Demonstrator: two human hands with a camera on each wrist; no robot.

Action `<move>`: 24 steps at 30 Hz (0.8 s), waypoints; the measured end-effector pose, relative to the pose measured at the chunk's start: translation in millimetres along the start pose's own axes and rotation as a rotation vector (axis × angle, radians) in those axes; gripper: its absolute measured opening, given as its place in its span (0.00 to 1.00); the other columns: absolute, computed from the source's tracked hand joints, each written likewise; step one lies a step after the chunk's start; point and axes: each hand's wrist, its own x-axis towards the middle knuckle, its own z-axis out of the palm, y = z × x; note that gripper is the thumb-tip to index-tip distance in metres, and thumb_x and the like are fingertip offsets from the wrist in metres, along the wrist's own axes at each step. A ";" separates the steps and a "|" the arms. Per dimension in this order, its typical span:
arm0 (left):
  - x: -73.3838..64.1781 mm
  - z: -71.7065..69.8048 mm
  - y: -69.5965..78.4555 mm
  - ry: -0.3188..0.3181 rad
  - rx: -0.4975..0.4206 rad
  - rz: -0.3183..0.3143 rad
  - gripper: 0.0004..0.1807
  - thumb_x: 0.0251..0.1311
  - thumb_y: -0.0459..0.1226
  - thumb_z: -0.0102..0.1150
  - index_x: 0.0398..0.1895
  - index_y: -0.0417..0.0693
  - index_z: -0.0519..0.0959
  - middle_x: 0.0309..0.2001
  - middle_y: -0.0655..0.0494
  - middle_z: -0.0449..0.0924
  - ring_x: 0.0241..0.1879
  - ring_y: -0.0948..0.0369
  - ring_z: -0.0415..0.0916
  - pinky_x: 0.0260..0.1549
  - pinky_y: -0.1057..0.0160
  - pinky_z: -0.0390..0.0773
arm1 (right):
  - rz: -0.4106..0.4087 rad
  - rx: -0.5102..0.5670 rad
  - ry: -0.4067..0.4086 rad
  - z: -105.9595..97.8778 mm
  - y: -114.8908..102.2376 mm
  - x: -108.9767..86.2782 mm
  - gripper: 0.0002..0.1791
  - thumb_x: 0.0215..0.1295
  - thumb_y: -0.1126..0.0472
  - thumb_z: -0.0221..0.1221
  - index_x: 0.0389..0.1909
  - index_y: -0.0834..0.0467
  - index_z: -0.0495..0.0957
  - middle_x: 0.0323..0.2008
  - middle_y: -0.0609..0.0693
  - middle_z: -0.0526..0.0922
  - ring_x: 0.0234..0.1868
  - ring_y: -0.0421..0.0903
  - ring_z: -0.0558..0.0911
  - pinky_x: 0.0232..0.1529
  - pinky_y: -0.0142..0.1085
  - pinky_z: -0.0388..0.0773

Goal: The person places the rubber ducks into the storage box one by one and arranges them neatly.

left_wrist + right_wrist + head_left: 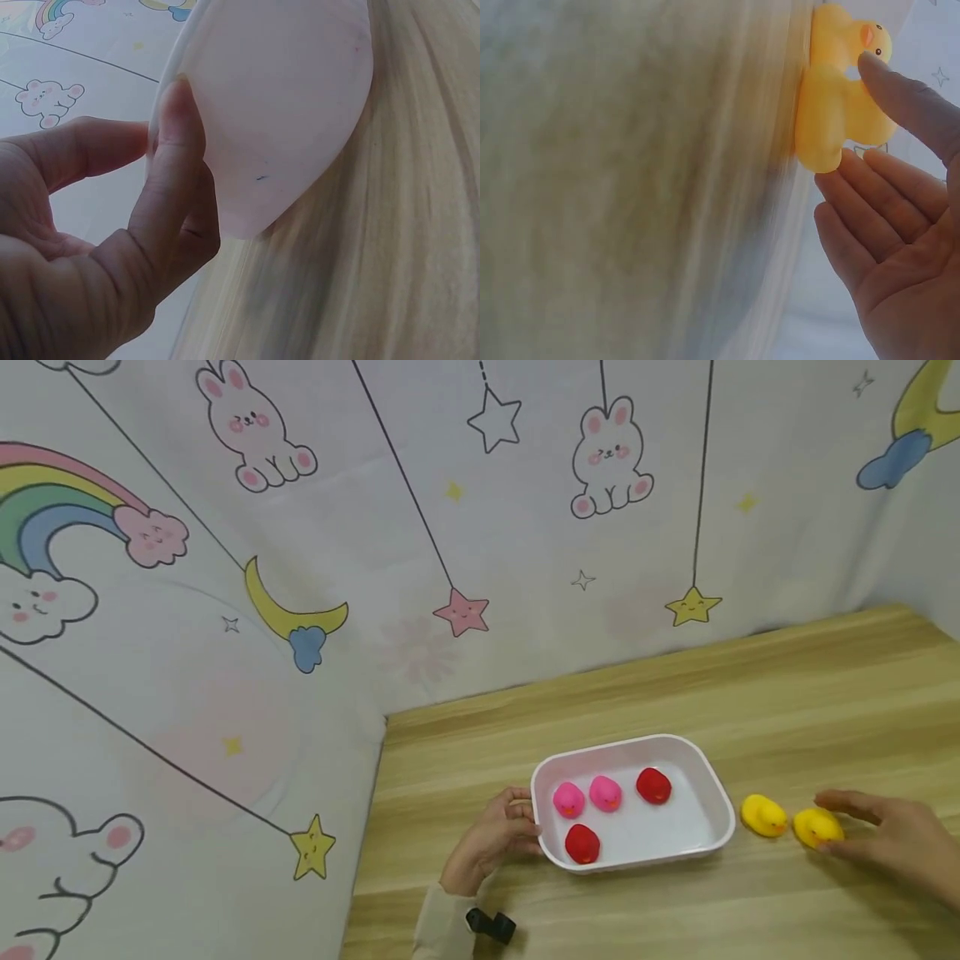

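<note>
My left hand (498, 835) holds the left end of a white tray (660, 832), its thumb and fingers pinching the rim in the left wrist view. Inside the tray lie two pink toy ducks (569, 800) and two red toy ducks (654, 786). Two yellow toy ducks, a left one (763, 815) and a right one (817, 828), sit on the table just right of the tray. Around the right duck (821, 120) my right hand (896, 835) is spread, thumb on one side and fingers on the other. Its fingers look straight and are not closed round the duck.
The wood-grain table (450, 752) meets a white cloth wall (525, 527) printed with rabbits, stars and moons at the back and left. A small black device (491, 925) sits at the left wrist by the sleeve.
</note>
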 end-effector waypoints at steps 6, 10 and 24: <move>-2.2 -0.1 -1.9 0.006 0.001 0.006 0.27 0.54 0.17 0.54 0.58 0.32 0.61 0.33 0.51 0.74 0.26 0.62 0.77 0.25 0.65 0.87 | -0.089 -0.096 -0.005 6.0 0.1 5.4 0.32 0.44 0.58 0.79 0.49 0.71 0.81 0.45 0.75 0.81 0.46 0.79 0.77 0.41 0.72 0.75; -1.5 -0.1 -1.8 0.003 0.007 0.017 0.27 0.55 0.17 0.54 0.59 0.31 0.60 0.33 0.51 0.74 0.26 0.62 0.77 0.26 0.66 0.87 | -0.159 -0.166 0.005 9.4 3.1 10.7 0.28 0.42 0.58 0.79 0.45 0.67 0.83 0.41 0.70 0.84 0.43 0.74 0.80 0.40 0.68 0.79; -3.2 1.9 0.8 0.019 0.024 0.018 0.27 0.55 0.18 0.55 0.58 0.32 0.62 0.31 0.52 0.74 0.26 0.62 0.76 0.26 0.65 0.88 | -0.396 0.214 0.073 -2.3 5.3 19.1 0.25 0.44 0.76 0.74 0.46 0.57 0.85 0.50 0.18 0.74 0.45 0.19 0.73 0.33 0.17 0.77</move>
